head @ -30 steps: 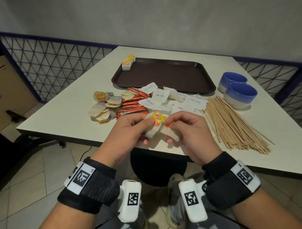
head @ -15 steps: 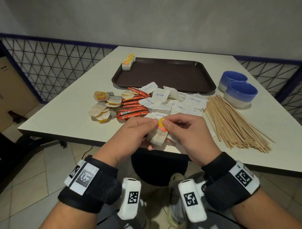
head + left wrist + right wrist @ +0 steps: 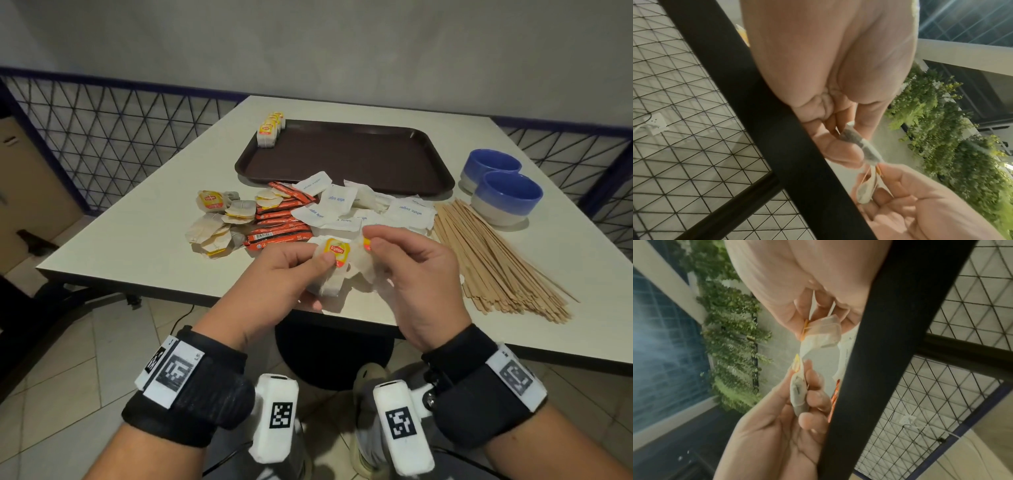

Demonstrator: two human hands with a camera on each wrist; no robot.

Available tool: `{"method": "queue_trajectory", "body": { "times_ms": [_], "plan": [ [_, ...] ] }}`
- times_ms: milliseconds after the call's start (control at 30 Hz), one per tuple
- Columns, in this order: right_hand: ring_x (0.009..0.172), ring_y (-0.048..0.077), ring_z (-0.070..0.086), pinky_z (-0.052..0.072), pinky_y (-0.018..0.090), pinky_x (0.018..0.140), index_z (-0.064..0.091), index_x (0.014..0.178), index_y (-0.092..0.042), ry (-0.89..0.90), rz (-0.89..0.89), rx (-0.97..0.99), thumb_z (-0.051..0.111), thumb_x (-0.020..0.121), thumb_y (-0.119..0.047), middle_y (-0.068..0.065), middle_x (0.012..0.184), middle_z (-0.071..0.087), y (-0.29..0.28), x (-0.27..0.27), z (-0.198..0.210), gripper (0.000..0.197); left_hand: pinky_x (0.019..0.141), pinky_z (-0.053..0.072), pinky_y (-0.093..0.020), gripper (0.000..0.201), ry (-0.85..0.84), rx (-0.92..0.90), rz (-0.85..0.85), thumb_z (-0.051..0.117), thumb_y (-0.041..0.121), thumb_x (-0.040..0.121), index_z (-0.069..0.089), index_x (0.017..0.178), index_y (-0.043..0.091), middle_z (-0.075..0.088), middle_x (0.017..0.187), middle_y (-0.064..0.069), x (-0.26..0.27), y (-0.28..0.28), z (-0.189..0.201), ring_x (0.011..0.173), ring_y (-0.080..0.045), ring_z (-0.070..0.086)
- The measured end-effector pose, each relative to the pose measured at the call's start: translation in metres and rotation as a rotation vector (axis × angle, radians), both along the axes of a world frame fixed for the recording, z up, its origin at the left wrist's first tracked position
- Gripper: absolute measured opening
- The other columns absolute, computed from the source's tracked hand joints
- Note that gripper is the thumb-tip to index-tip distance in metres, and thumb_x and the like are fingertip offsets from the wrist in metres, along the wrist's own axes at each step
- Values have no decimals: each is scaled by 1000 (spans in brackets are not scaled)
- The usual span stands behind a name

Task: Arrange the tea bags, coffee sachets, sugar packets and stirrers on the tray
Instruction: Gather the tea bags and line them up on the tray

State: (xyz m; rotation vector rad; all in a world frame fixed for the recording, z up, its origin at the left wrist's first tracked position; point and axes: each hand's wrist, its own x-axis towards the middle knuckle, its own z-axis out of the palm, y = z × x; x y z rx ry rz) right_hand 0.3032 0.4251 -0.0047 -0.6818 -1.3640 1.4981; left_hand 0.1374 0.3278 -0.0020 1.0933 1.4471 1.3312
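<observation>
We see a Lipton tea bag (image 3: 334,263) pinched in the left hand (image 3: 284,274), thumb on its yellow tag, just above the near edge of the table (image 3: 137,219). The right hand (image 3: 416,270) pinches a second tea bag (image 3: 363,262) by its tag, fingers curled around it; the two bags hang close together between the hands. In the left wrist view the left hand's bag (image 3: 860,142) shows dark through its paper, gripped between thumb and fingers.

Beyond the hands lies a loose heap of tea bags (image 3: 219,222) to the left, orange coffee sachets (image 3: 279,224) beside them, then white sugar packets (image 3: 346,205) spread toward the right. A fan of wooden stirrers (image 3: 496,260) lies at the right, near two blue bowls (image 3: 503,192).

The brown tray (image 3: 342,157) sits behind the piles, toward the far side of the table. A short row of tea bags (image 3: 270,128) stands at its far left corner. Black wire mesh fencing (image 3: 102,137) runs behind the table.
</observation>
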Motion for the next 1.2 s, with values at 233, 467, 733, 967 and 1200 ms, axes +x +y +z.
{"method": "queue_trajectory", "body": {
  "times_ms": [233, 467, 733, 967, 1200],
  "plan": [
    [91, 20, 67, 61, 41, 75, 76, 108, -15, 34, -23, 26, 72, 88, 1, 8, 95, 70, -2, 1, 1, 27, 77, 56, -35, 35, -215, 57, 91, 63, 38, 92, 80, 101, 9, 76, 107, -24, -4, 0, -2, 95, -39, 70],
    [91, 22, 68, 61, 41, 76, 71, 113, -3, 87, 162, -49, 74, 76, -3, 13, 95, 68, 1, 4, 2, 37, 92, 59, -43, 27, -155, 104, 96, 59, 24, 102, 78, 115, 10, 77, 114, -13, -6, 3, -8, 108, -30, 74],
    [98, 34, 66, 59, 36, 81, 74, 103, -2, 15, 255, -7, 79, 71, -7, 35, 108, 65, 3, 3, 0, 33, 79, 51, -30, 14, 36, 145, 95, 74, 27, 92, 81, 104, 22, 79, 98, -1, -5, 1, -6, 91, -14, 68],
    [94, 25, 69, 57, 27, 75, 74, 102, 2, -42, 240, 3, 71, 82, 3, 23, 104, 73, -1, 1, 4, 20, 82, 54, -31, 21, -4, 162, 131, 74, 20, 92, 78, 113, 22, 81, 104, -1, -3, 1, -8, 100, -21, 73],
    [90, 20, 70, 56, 25, 73, 76, 102, -3, -91, 198, 37, 71, 85, 4, 15, 99, 76, -3, 0, 5, 18, 78, 51, -25, 16, 43, 179, 129, 69, 25, 97, 83, 103, 19, 80, 99, 4, -1, -2, -6, 90, -8, 68]
  ]
}}
